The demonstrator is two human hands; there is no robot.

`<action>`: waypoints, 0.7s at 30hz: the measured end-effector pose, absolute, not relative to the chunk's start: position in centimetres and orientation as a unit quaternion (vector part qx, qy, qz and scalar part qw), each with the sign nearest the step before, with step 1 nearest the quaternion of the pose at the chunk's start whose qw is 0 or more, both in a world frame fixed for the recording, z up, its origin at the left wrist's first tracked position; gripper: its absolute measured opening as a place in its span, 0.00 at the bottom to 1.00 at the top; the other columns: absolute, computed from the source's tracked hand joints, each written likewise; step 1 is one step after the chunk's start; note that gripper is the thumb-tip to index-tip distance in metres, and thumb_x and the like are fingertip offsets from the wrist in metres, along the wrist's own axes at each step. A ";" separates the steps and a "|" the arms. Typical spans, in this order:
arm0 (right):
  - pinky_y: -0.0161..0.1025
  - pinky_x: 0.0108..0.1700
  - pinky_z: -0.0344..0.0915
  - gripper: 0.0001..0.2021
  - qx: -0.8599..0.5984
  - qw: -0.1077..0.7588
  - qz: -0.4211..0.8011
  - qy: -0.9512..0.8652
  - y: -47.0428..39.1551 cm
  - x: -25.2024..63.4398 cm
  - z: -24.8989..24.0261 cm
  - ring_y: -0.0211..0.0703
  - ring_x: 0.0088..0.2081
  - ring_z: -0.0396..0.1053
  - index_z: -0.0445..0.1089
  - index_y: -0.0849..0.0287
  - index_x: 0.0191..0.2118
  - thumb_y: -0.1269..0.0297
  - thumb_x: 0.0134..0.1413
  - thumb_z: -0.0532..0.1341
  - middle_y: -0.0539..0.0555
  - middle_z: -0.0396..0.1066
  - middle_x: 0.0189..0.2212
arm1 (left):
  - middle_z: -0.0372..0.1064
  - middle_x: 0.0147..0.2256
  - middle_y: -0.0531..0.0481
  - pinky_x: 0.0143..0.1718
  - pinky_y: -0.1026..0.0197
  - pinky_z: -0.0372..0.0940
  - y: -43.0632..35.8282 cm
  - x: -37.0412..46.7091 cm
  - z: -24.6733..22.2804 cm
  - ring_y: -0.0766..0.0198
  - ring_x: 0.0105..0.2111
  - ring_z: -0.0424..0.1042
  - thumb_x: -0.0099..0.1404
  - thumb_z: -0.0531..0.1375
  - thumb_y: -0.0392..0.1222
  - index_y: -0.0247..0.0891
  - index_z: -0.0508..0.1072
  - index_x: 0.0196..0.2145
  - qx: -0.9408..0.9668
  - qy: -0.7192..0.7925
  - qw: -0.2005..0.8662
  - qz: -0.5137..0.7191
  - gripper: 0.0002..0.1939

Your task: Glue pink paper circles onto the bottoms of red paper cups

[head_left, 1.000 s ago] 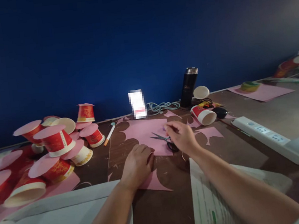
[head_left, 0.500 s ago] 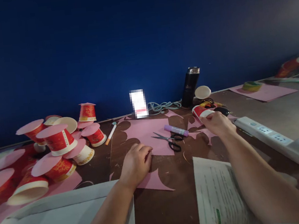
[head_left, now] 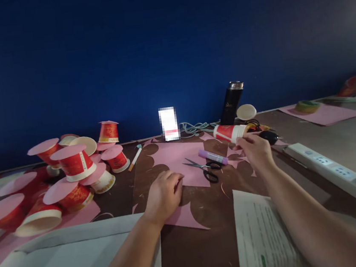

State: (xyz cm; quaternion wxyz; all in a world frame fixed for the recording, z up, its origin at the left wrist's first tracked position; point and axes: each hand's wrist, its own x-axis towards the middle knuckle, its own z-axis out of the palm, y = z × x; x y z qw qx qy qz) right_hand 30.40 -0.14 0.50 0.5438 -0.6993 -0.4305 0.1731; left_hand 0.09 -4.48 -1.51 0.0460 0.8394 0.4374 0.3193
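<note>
My right hand (head_left: 257,148) grips a stack of red paper cups (head_left: 227,133) by its white rims; the stack lies sideways, bases to the left. Resting at the edge of a pink paper sheet (head_left: 167,154), my left hand (head_left: 164,193) is loosely curved, with a gap between thumb and fingers and nothing visible in it. Black-handled scissors (head_left: 206,167) lie open on that sheet, with a purple glue stick (head_left: 213,157) just behind them. A pink paper scrap (head_left: 187,218) sits partly under my left hand.
Several red cups topped with pink paper discs (head_left: 67,152) are heaped at left. A pen (head_left: 135,157), a blurred-out phone (head_left: 169,123), a cable (head_left: 196,127) and a black flask (head_left: 232,103) stand or lie behind. At right are a power strip (head_left: 329,167) and tape (head_left: 307,106).
My right hand has lifted the cup stack and drawn it slightly left, so more of its red side shows. My left hand stays in place. The view has shifted a little.
</note>
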 end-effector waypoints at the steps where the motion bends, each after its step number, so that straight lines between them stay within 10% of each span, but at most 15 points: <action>1: 0.32 0.20 0.59 0.13 -0.661 0.566 0.209 -0.447 -0.5 29.1 0.9 0.36 0.19 0.64 0.74 0.62 0.37 0.61 0.47 0.59 0.51 0.72 0.21 | 0.72 0.36 0.47 0.41 0.57 0.64 -4.6 0.3 -1.5 0.59 0.38 0.69 0.66 0.54 0.37 0.39 0.74 0.39 0.836 0.437 0.045 0.329 0.08; 9: 0.30 0.20 0.60 0.11 -0.504 0.546 0.376 -0.553 -4.2 20.3 1.0 0.33 0.18 0.63 0.68 0.59 0.33 0.55 0.52 0.61 0.49 0.72 0.22 | 0.72 0.34 0.48 0.38 0.59 0.64 -5.5 1.5 -0.6 0.61 0.35 0.70 0.68 0.53 0.40 0.39 0.72 0.41 0.795 0.452 0.031 0.403 0.09; 21: 0.33 0.29 0.62 0.06 -0.467 0.513 0.201 -0.692 -5.4 17.5 -1.8 0.37 0.26 0.63 0.67 0.56 0.31 0.61 0.57 0.60 0.49 0.67 0.26 | 0.71 0.32 0.50 0.35 0.62 0.64 -6.1 2.1 -0.9 0.64 0.33 0.71 0.66 0.56 0.46 0.39 0.67 0.35 0.708 0.503 0.144 0.475 0.08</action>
